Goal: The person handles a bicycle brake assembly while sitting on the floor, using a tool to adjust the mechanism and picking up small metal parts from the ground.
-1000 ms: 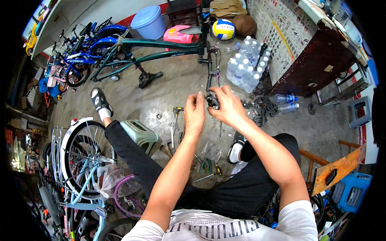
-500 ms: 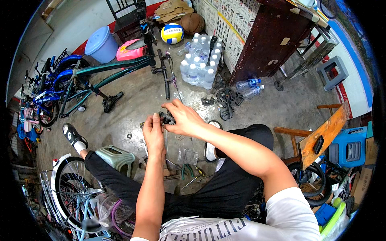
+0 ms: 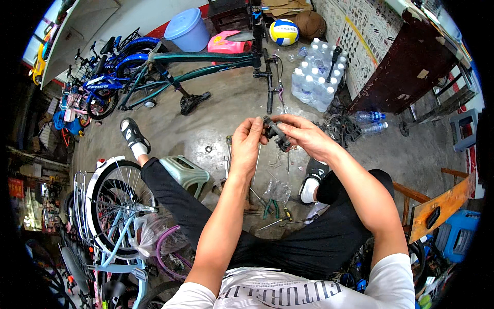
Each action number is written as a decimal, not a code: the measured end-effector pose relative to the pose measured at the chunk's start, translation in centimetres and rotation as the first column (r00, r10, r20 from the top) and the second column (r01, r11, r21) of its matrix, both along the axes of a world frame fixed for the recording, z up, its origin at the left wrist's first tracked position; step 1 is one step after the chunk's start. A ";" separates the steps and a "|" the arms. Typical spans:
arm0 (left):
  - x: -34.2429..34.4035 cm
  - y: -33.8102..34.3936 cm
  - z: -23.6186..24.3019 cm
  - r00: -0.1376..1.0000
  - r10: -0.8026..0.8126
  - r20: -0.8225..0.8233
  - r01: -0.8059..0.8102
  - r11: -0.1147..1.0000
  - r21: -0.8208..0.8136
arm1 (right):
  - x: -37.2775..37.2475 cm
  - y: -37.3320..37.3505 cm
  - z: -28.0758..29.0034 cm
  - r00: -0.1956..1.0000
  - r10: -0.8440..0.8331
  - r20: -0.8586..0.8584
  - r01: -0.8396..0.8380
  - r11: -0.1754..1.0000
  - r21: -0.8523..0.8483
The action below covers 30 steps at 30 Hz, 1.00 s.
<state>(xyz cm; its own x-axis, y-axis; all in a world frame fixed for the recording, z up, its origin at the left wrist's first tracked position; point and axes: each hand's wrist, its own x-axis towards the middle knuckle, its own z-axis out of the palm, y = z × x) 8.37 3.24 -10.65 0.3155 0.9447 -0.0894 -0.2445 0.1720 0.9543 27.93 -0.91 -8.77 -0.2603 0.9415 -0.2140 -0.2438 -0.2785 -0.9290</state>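
Observation:
Between my two hands, above the floor, is a small black bicycle part, chunky with a flat bar along it; its exact kind is unclear. My left hand is closed on its left side, thumb and fingers pinching it. My right hand grips its right side, thumb below and fingers above. On the floor beneath lie green-handled pliers and a screwdriver. A clear plastic bag is just beyond them.
A dark green bicycle frame stands ahead left, near handlebars. Bottled water and loose crank parts are ahead right. A pale stool and a bicycle wheel are at left; a wooden board at right.
The view has swung left, so the surroundings appear farther right. The black part has turned in my hands, and my right hand now holds it from the right side.

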 end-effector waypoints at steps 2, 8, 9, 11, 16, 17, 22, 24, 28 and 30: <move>0.0 -0.1 0.0 0.999 0.013 -0.051 -0.013 1.000 0.006 | -0.3 0.2 -0.7 0.999 -0.038 -0.004 0.038 0.999 -0.017; 0.1 -2.7 -0.3 0.956 0.230 -0.180 -0.249 0.964 -0.088 | -1.2 0.8 -2.3 0.962 -0.228 0.152 0.220 0.973 0.070; -0.2 -2.9 -0.8 0.972 0.161 -0.172 -0.189 0.969 -0.157 | -1.3 1.2 -3.4 0.948 -0.265 0.174 0.243 0.960 0.137; -0.1 -3.2 -1.2 0.993 0.024 -0.117 -0.051 0.970 -0.238 | -1.5 1.4 -4.1 0.927 -0.309 0.214 0.259 0.937 0.233; 1.7 -3.3 -1.1 0.997 0.047 -0.064 -0.059 0.977 -0.203 | -1.7 1.4 -4.4 0.859 -0.383 0.340 0.263 0.899 0.349; 1.7 -3.3 -1.3 0.996 0.058 -0.072 -0.071 0.979 -0.193 | -1.8 1.3 -4.3 0.856 -0.375 0.355 0.255 0.905 0.340; 1.4 -3.1 -1.9 0.996 0.065 -0.068 -0.077 0.980 -0.181 | -1.8 1.2 -3.5 0.830 -0.372 0.415 0.239 0.910 0.339; 1.3 -3.1 -2.0 0.999 0.030 -0.040 -0.039 0.972 -0.232 | -1.6 1.1 -3.9 0.806 -0.392 0.444 0.226 0.896 0.381; 0.8 -2.7 -1.4 0.995 -0.070 0.067 0.091 0.913 -0.398 | -1.5 1.0 -3.9 0.730 -0.419 0.540 0.176 0.878 0.444; 0.7 -2.5 -0.9 0.990 -0.093 0.109 0.132 0.891 -0.435 | -1.6 1.0 -3.3 0.705 -0.418 0.573 0.152 0.878 0.454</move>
